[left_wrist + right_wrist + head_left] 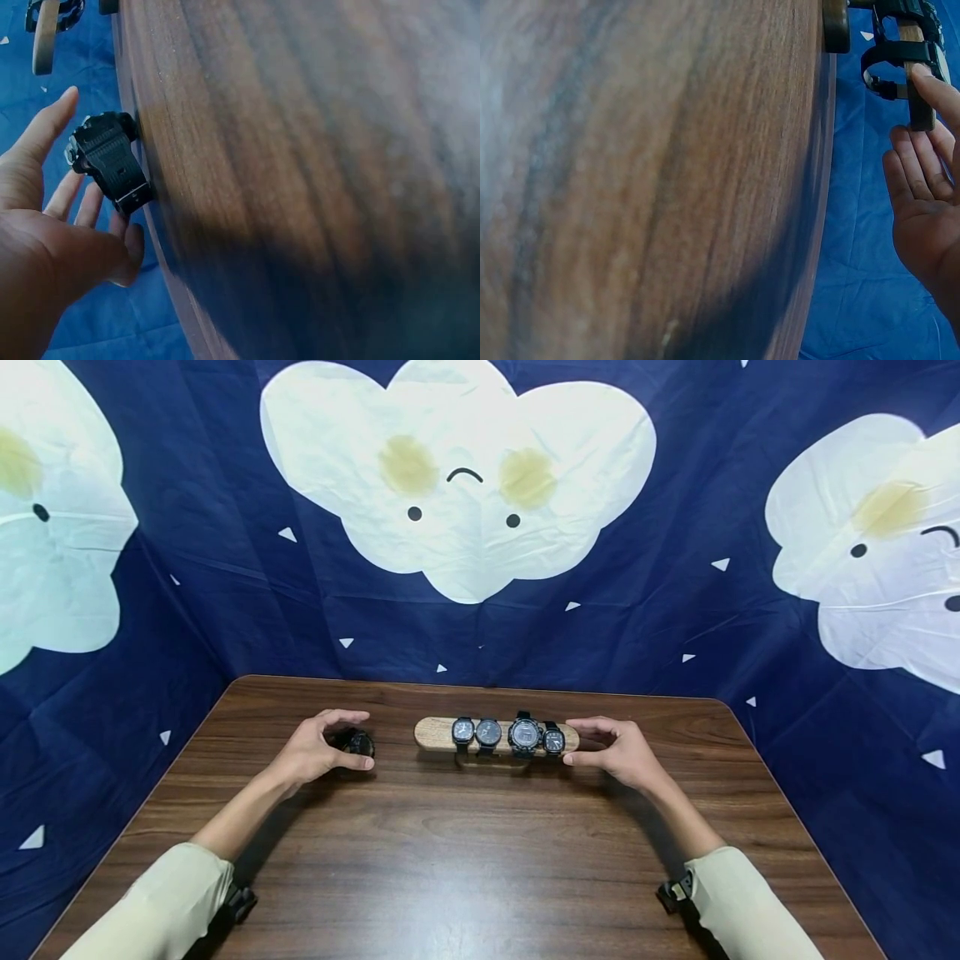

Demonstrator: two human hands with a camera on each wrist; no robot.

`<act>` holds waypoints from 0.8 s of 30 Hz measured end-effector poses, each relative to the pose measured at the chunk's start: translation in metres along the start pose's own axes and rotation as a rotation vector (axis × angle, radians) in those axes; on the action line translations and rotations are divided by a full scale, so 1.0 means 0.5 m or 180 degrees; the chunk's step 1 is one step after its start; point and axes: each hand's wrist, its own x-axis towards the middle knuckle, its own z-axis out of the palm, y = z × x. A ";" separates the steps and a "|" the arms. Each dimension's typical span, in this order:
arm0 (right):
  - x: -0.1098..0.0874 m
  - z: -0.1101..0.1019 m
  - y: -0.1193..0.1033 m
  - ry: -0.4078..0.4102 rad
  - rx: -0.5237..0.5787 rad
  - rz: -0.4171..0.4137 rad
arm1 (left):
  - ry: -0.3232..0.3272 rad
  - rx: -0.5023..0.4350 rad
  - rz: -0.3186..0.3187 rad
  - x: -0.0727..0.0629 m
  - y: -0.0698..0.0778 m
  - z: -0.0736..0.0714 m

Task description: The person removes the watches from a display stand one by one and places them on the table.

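Observation:
A wooden watch stand (432, 734) with a rounded bar stands toward the back of the table, with several dark watches strapped side by side along it. My right hand (617, 750) pinches the bar's right end, thumb on the near side and fingers on the far side. In the right wrist view the thumb (935, 90) lies against the bar close to a watch strap (895, 52). To the left, a loose black watch (361, 744) rests on the table between the spread thumb and fingers of my left hand (315, 750). The left wrist view shows the left thumb (46, 124) apart from the watch.
The brown wood-grain table (450, 860) has rounded back corners. A dark blue cloth (225, 610) with white cloud shapes hangs behind it and along both sides. Dark devices (242, 903) are strapped at both wrists, by the light sleeves (161, 902).

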 end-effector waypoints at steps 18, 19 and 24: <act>0.000 0.000 0.001 0.0019 0.0010 -0.0013 | 0.0064 -0.0188 0.0060 -0.001 0.018 -0.020; 0.000 0.000 0.000 0.0019 0.0015 -0.0010 | 0.0080 -0.0187 0.0076 0.000 0.019 -0.020; -0.001 0.000 0.000 0.0013 0.0045 -0.0004 | 0.0157 -0.0145 0.0118 -0.001 0.031 -0.020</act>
